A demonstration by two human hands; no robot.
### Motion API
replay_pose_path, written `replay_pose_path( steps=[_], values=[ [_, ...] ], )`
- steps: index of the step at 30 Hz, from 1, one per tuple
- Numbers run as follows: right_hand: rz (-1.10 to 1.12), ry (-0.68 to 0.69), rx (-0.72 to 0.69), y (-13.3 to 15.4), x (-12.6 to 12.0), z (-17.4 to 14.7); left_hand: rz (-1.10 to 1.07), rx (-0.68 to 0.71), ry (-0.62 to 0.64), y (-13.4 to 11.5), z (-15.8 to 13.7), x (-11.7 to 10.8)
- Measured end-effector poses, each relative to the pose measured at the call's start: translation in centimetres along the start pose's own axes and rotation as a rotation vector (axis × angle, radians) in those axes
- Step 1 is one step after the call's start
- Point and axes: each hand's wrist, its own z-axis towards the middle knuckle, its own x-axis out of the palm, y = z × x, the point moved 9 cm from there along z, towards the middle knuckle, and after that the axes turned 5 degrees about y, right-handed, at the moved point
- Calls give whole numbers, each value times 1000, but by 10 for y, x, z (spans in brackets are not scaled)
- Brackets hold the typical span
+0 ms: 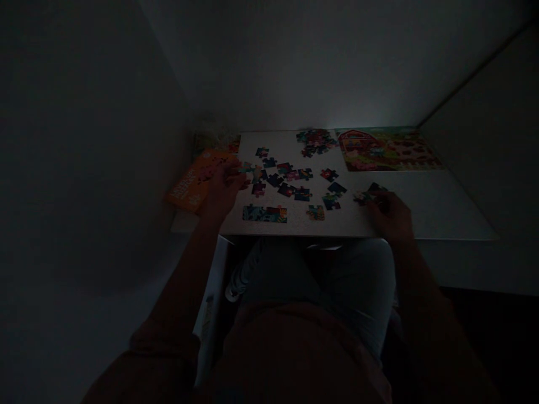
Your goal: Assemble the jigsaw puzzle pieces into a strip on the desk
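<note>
Very dark frame, details limited. White table sits in a corner between pale walls, person seated at its near edge, knees under it. Left hand is at the table's left end, fingers curled, pinching a loose puzzle piece at the fingertips; piece looks teal and pink, held just above the tabletop. Right hand rests near the table's near edge toward the right, fingers bent down onto a small dark piece; cannot tell if it actually grips it or only presses on it. Between the two hands, mid-table, a scatter of loose pieces lies flat, mostly apart from each other, some touching. Near the table's near edge, left of centre, a joined strip of pieces lies flat, with one single piece just beside it to the right. At the table's far edge, centre, a small heap of pieces sits bunched up. At the far right of the table lies a finished farm puzzle with a red barn, flat, its back edge near the wall. Orange puzzle box hangs off the table's left end, tilted, just beside the left hand. Something pale and blurry sits at the far-left table corner, too dark to identify.
</note>
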Motion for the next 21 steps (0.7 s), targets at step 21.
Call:
replay_pose_path(
  steps=[21],
  values=[
    [-60, 0, -151, 0, 7, 3, -125, -47, -30, 48, -30, 14]
  ],
)
